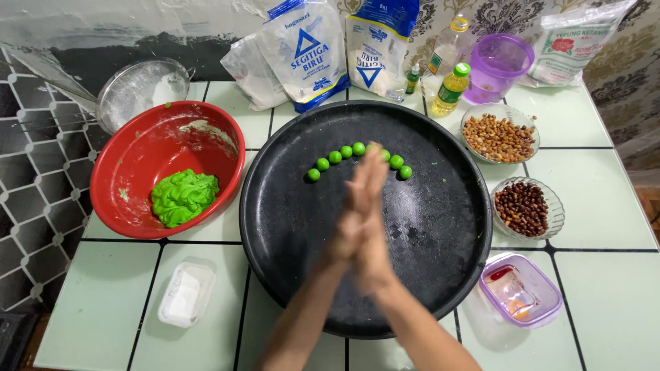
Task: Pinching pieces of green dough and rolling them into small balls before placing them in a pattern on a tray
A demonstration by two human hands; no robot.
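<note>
While my left hand (352,216) and right hand (371,227) press palm to palm above the black round tray (289,227), both blurred, I cannot tell whether a piece of dough sits between them; nothing shows past the fingers. Just beyond the fingertips, an arc of small green dough balls (335,157) lies on the far half of the tray, each apart from the next or barely touching. Left of the tray, the red bowl (110,172) holds the green dough lump (182,197). I judge that dough soft, light and a little tacky, so it dents easily; pinching a bit off the lump's edge and cupping it lightly in the palms suits it best. Right of the tray stand two glass bowls of peanuts (500,137) and dark beans (522,207).
</note>
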